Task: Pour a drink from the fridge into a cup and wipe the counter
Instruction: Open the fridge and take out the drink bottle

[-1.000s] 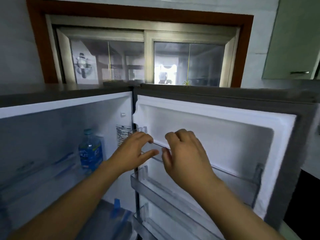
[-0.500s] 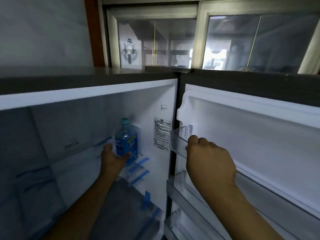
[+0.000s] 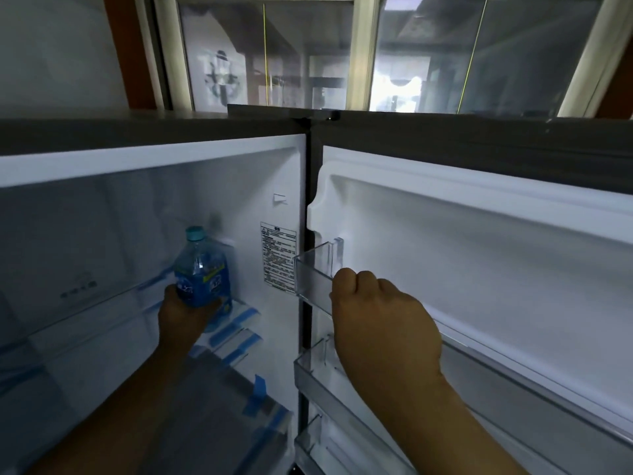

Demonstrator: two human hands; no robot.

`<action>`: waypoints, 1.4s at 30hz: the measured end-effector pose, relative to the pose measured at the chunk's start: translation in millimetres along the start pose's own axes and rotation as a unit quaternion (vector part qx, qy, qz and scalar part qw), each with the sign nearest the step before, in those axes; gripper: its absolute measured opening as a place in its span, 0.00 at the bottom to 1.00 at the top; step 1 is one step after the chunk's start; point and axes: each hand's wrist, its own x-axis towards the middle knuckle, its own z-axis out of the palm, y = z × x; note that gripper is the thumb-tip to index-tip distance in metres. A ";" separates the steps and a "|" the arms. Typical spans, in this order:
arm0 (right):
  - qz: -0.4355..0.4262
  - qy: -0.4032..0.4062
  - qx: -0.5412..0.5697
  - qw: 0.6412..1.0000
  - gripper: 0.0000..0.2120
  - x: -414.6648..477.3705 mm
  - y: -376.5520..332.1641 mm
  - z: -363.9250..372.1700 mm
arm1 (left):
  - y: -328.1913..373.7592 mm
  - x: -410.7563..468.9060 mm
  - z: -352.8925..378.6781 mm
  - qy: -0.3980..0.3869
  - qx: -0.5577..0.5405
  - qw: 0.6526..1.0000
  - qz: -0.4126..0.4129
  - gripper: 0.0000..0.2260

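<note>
One bottle [image 3: 202, 272] in left hand [image 3: 186, 311], door shelf [image 3: 313, 277] beside

My left hand [image 3: 186, 311] covers the foot of the blue water bottle [image 3: 202, 269], whose label print is too blurred to read. My right hand [image 3: 380, 323] hides its own fingertips behind the clear door shelf [image 3: 313, 274]; the lower bins run off-frame.

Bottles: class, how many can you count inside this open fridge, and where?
1. A blue bottle stands on the upper shelf near the fridge's right inner wall, with the left hand around its base. Lower shelves are partly out of view.
</note>
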 end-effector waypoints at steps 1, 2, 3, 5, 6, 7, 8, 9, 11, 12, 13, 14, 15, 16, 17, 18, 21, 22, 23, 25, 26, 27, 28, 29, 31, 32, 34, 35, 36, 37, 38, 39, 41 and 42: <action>-0.001 -0.011 -0.003 1.000 0.12 0.1 0.6 -0.6 | 15.2 -11.9 -0.3 0.012 -0.004 1.000 -0.010 0.40; 0.001 -0.022 -0.003 1.000 0.14 0.4 0.8 -1.5 | 32.5 -26.2 -1.8 0.021 -0.010 1.000 -0.021 0.38; 0.002 -0.029 -0.005 1.000 0.15 0.4 1.0 -2.0 | 42.8 -36.8 -1.3 0.031 -0.016 0.999 -0.032 0.35; 0.004 -0.031 -0.005 1.000 0.17 0.1 0.8 -2.8 | 56.1 -56.0 -0.1 0.047 -0.030 0.998 -0.036 0.31; 0.006 -0.030 -0.003 1.000 0.17 0.1 0.9 -3.2 | 59.5 -64.4 0.9 0.053 -0.039 0.997 -0.033 0.30; 0.010 -0.028 -0.002 1.000 0.17 -0.1 0.5 -3.8 | 65.5 -75.2 0.7 0.055 -0.049 0.997 -0.032 0.31; 0.012 -0.027 -0.002 1.000 0.17 -0.4 0.3 -4.6 | 70.8 -86.1 0.6 0.055 -0.062 0.996 -0.028 0.31; 0.015 -0.029 -0.005 0.999 0.17 -0.4 -0.5 -5.7 | 76.9 -97.3 -0.8 0.052 -0.077 0.995 -0.025 0.31; 0.022 -0.041 -0.013 0.999 0.18 -0.5 -2.3 -8.0 | 86.6 -119.4 -4.1 0.030 -0.090 0.995 -0.017 0.32; 0.026 -0.049 -0.015 0.998 0.18 0.0 -4.1 -9.2 | 91.6 -130.7 -7.4 0.016 -0.095 0.995 -0.015 0.31; 0.030 -0.057 -0.014 0.998 0.18 0.9 -6.1 -10.4 | 96.5 -141.6 -11.0 0.000 -0.104 0.994 -0.015 0.31; 0.035 -0.065 -0.013 0.997 0.18 1.8 -8.5 -12.5 | 101.8 -152.2 -14.4 -0.014 -0.116 0.993 -0.014 0.30; 0.041 -0.068 -0.014 0.997 0.18 2.6 -11.3 -14.8 | 106.2 -161.9 -17.7 -0.027 -0.123 0.992 -0.012 0.29; 0.044 -0.067 -0.011 0.997 0.17 3.5 -13.4 -16.9 | 110.3 -170.8 -20.3 -0.038 -0.129 0.991 -0.008 0.27; 0.045 -0.066 -0.001 0.997 0.16 3.7 -14.9 -19.8 | 113.9 -178.8 -23.1 -0.051 -0.133 0.990 -0.005 0.26; 0.040 -0.069 0.013 0.997 0.16 2.5 -15.5 -23.7 | 117.2 -186.0 -26.6 -0.063 -0.136 0.989 -0.003 0.25; 0.042 -0.106 0.044 0.992 0.19 -10.9 -9.0 -41.6 | 124.4 -199.9 -34.9 -0.098 -0.143 0.985 0.000 0.24; 0.054 -0.118 0.045 0.991 0.19 -18.2 -4.5 -50.7 | 127.5 -203.3 -37.4 -0.109 -0.148 0.983 0.001 0.24; 0.064 -0.129 0.041 0.989 0.18 -26.7 0.4 -60.2 | 130.3 -206.3 -39.7 -0.121 -0.151 0.981 0.005 0.24; 0.087 -0.152 0.029 0.984 0.11 -45.3 10.9 -79.6 | 136.9 -213.5 -41.4 -0.143 -0.154 0.978 0.016 0.23; 0.099 -0.159 0.023 0.982 0.09 -51.8 14.9 -87.1 | 140.2 -216.7 -42.2 -0.153 -0.154 0.976 0.021 0.23; 0.111 -0.161 0.020 0.981 0.07 -58.3 18.0 -94.3 | 144.0 -221.0 -42.1 -0.165 -0.154 0.974 0.025 0.23; 0.122 -0.163 0.016 0.979 0.08 -63.7 18.8 -100.6 | 147.5 -225.7 -42.0 -0.173 -0.152 0.973 0.030 0.23; 0.133 -0.168 0.011 0.977 0.09 -68.8 19.2 -105.7 | 150.5 -230.5 -41.5 -0.179 -0.149 0.972 0.035 0.24; 0.135 -0.161 -0.005 0.978 0.15 -74.9 20.8 -112.0 | 155.8 -241.1 -41.9 -0.190 -0.150 0.970 0.035 0.24; 0.131 -0.151 -0.015 0.980 0.17 -77.9 22.6 -114.5 | 159.8 -247.5 -43.3 -0.194 -0.151 0.969 0.034 0.24; 0.115 -0.122 -0.021 0.986 0.18 -82.6 24.8 -118.6 | 168.7 -260.7 -47.3 -0.200 -0.147 0.968 0.036 0.25; 0.103 -0.099 -0.018 0.990 0.18 -83.6 25.7 -119.5 | 173.8 -267.5 -50.3 -0.201 -0.143 0.968 0.040 0.24; 0.091 -0.074 -0.013 0.993 0.18 -84.1 26.5 -118.3 | 179.3 -273.9 -52.6 -0.202 -0.140 0.969 0.042 0.24; 0.081 -0.053 -0.006 0.995 0.17 -85.4 27.4 -118.2 | 185.0 -281.6 -55.8 -0.196 -0.138 0.970 0.043 0.24; 0.070 -0.034 0.004 0.997 0.16 -87.1 28.8 -116.9 | 190.5 -288.7 -58.3 -0.191 -0.138 0.971 0.043 0.24; 0.059 -0.018 0.016 0.998 0.15 -89.7 31.1 -114.5 | 195.9 -296.5 -61.6 -0.188 -0.139 0.971 0.042 0.23; 0.042 0.003 0.021 0.999 0.13 -94.2 35.9 -109.1 | 208.5 -311.6 -68.3 -0.185 -0.143 0.972 0.037 0.22; 0.036 0.007 0.021 0.999 0.13 -96.0 37.6 -108.5 | 215.0 -319.8 -72.1 -0.181 -0.145 0.972 0.034 0.22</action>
